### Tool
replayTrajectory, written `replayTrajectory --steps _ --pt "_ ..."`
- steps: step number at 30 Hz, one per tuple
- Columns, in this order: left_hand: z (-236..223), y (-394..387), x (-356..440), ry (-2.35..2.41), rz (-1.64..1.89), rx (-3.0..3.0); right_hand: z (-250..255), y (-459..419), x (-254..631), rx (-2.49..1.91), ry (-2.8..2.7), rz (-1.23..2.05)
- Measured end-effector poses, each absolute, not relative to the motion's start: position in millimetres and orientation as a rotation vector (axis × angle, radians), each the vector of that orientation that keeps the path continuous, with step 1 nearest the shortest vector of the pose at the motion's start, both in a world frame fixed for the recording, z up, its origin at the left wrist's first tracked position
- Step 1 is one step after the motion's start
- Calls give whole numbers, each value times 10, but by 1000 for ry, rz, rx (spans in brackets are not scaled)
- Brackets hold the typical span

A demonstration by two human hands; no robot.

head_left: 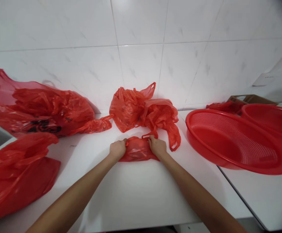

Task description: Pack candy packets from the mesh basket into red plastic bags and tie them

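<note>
So both the left hand [118, 149] and right hand [158, 147] have fingers pinched on the small red plastic bag [138, 149], left of the red colander [228, 139].

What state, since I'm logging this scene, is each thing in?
Held bag: on table, gripped by left hand and right hand
Printed bag: bulging, crumpled
Nearest bag: crumpled
Slim bag: crumpled
Central bags: bunched up
Front basket: upright, open
Rear basket: upright, partly hidden

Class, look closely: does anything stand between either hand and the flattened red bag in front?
Nothing visible does: the left hand and right hand each grip the flattened red bag directly, one near each side.
</note>
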State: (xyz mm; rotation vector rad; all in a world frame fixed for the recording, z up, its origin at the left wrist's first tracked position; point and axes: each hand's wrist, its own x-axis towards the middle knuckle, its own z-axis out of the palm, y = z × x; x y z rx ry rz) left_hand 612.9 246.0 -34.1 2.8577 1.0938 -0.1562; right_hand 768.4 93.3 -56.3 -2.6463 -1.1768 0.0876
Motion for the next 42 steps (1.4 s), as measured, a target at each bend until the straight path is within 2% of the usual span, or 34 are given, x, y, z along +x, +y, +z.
replayTrajectory --steps 8,24,37,42 --pt "-508 2400 6182 1080 -54 3043 -613 939 7668 -2679 -1161 36" --pt "-522 2399 6160 1088 21 3056 -619 870 7770 -2658 -1059 -88" --pt "-269 2737 6037 1306 -51 2676 -618 732 8010 -2622 -936 -67" --pt "62 2681 6203 1276 195 2715 -659 720 8053 -2470 -982 -49"
